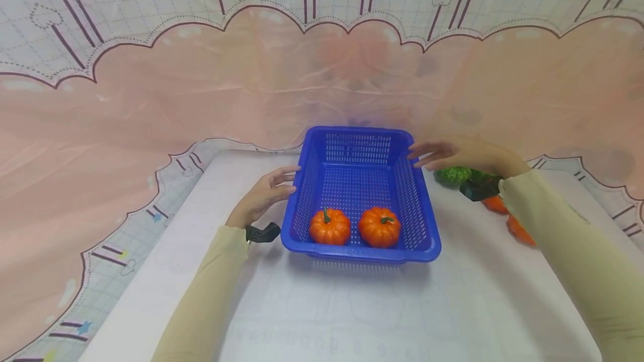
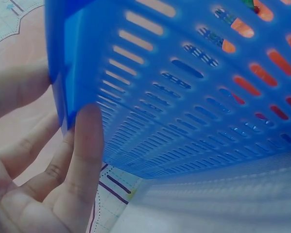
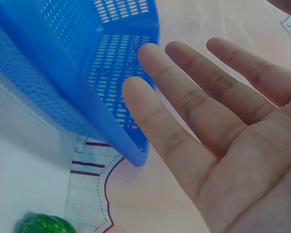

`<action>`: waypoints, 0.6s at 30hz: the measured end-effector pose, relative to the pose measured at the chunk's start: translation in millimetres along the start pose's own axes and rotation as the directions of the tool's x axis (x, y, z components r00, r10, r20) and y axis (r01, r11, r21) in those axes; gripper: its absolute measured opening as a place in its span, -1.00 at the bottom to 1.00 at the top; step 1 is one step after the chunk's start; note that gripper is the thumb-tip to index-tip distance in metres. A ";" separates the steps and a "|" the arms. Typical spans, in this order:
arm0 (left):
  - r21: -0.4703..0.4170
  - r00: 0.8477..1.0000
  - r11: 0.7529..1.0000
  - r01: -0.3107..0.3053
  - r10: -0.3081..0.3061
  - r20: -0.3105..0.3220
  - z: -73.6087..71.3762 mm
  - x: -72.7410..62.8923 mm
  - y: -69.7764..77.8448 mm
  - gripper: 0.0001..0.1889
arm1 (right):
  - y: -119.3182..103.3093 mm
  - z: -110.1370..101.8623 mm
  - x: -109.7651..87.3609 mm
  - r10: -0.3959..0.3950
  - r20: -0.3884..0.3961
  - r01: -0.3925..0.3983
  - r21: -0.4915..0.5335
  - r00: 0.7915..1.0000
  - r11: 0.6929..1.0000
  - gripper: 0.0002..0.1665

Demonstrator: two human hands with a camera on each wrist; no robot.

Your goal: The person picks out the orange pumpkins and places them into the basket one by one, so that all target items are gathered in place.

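You face smooth, lightly glossy plastic basket (image 1: 354, 186); pumpkins (image 1: 329, 228) shiny, ribbed. Your sleeves (image 1: 203, 300) matt cloth. Desk (image 1: 302, 306) smooth; backdrop (image 1: 226, 88) creased, faintly glossy.

Room from above into the blue basket's (image 1: 354, 186) far half, over bare floor. Near end blocked by 2 pumpkins, left pumpkin (image 1: 329, 228) and right pumpkin (image 1: 378, 229); narrow gap between them. 4 walls stop sideways entry. Left hand (image 1: 264, 195) occupies left rim, fingers touching it; right hand (image 1: 455, 154) obstructs far part of right rim, contact unclear. White table (image 1: 342, 306) in front gives approach room. Right side tight: green item (image 1: 451, 176), orange items (image 1: 520, 230) near right sleeve (image 1: 563, 239). Cloth (image 1: 347, 94) limits far side.
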State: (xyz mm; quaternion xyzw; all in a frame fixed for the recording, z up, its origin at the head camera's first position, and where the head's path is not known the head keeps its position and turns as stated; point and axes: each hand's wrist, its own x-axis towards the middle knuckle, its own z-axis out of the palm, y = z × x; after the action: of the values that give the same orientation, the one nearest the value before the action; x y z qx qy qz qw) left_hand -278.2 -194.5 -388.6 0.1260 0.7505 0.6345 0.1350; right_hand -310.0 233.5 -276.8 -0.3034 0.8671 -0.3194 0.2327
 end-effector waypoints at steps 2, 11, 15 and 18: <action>0.010 1.000 1.000 0.007 -0.007 -0.004 -0.3 1.2 0.2 -0.44 | 2.3 0.5 -4.3 -0.002 -0.014 0.002 -0.009 1.000 1.000 -0.34; 0.018 1.000 1.000 0.009 -0.009 -0.018 -1.6 5.6 2.0 -0.48 | 13.5 -1.0 -23.9 -0.005 -0.065 0.003 -0.034 0.998 0.999 -0.36; 0.021 1.000 1.000 0.007 -0.006 -0.018 -0.2 5.5 1.8 -0.48 | 19.5 -2.4 -31.8 -0.012 -0.098 0.009 -0.023 0.995 1.000 -0.40; 0.022 1.000 1.000 0.010 -0.009 -0.019 0.6 5.1 1.0 -0.47 | 23.5 -3.2 -37.6 -0.018 -0.135 0.013 -0.043 0.991 0.999 -0.43</action>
State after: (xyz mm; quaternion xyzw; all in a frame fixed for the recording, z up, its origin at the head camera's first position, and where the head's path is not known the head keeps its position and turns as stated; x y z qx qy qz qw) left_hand -282.6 -191.9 -387.9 0.1179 0.7591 0.6269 0.1294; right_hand -294.2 274.6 -283.1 -0.2925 0.8850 -0.3230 0.1643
